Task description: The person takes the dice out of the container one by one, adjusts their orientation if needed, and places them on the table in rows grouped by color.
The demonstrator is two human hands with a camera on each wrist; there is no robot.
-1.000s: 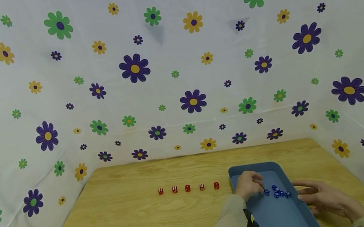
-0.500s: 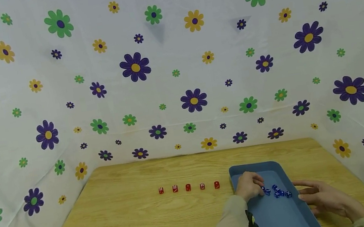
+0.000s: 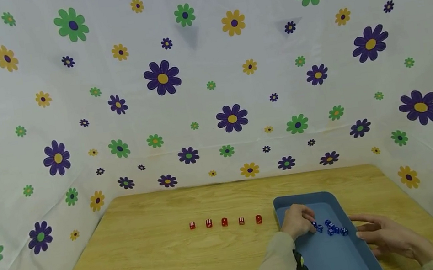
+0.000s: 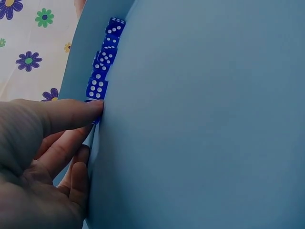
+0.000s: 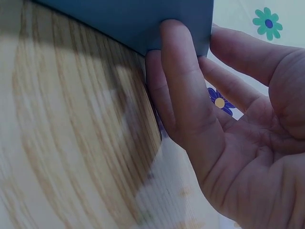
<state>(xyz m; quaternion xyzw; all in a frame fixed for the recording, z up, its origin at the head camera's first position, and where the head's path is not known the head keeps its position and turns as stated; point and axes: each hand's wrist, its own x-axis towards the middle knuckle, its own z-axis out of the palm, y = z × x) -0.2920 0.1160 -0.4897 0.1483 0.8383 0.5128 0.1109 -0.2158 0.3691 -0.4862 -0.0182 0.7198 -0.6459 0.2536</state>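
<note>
My left hand (image 3: 298, 221) reaches into the blue tray (image 3: 327, 260), thumb and index finger pinching a blue die (image 4: 95, 122) that they mostly cover. Beyond the fingertips, several other blue dice (image 3: 336, 230) with white dots lie on the tray floor. In the left wrist view, a die showing six dots (image 4: 96, 88) is right beside the thumb tip. At the tray's right side, my right hand (image 3: 389, 237) holds the edge, its fingers against the outer wall (image 5: 119, 21) and its thumb at the rim.
Several red dice (image 3: 224, 222) stand in a spaced row on the wooden table (image 3: 155, 263), left of the tray. A white flower-print cloth (image 3: 206, 62) encloses the table at the back and sides.
The left fingers have closed in on a blue die in the tray and shifted very slightly. The right hand keeps its place at the tray; the head view has tilted a little.
</note>
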